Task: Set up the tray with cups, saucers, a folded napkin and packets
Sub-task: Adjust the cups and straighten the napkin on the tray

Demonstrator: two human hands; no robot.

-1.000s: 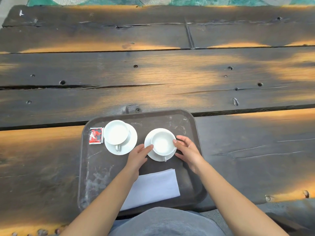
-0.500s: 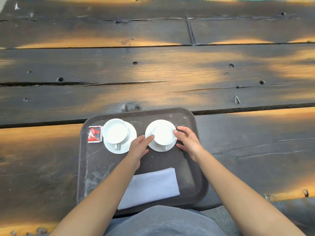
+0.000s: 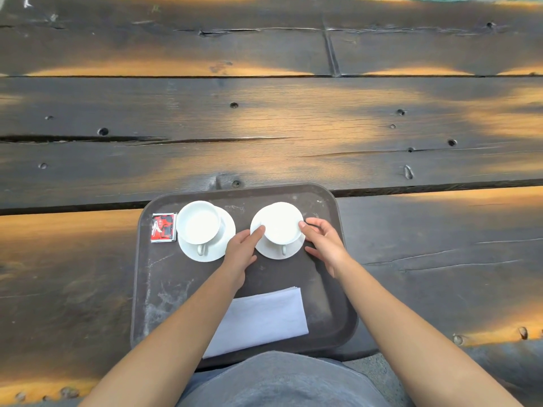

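A dark brown tray (image 3: 338,292) lies at the near edge of the wooden table. At its far left, red packets (image 3: 163,227) sit next to a white cup (image 3: 198,223) on its saucer (image 3: 227,240). A second white cup (image 3: 280,223) stands on a saucer (image 3: 271,253) at the far right of the tray. My left hand (image 3: 242,249) touches this cup's left side with an outstretched finger. On the other side, the fingertips of my right hand (image 3: 323,240) touch the cup and saucer. A folded white napkin (image 3: 264,318) lies on the tray's near part, partly under my left forearm.
The table (image 3: 293,127) is made of dark weathered planks with gaps, cracks and bolt holes. It stretches far beyond the tray on all sides. My grey-clothed lap (image 3: 279,380) is at the table's near edge.
Both hands have slid the right cup and saucer away from me, toward the tray's far edge, roughly level with the left cup. The napkin, packets and left cup stayed in place.
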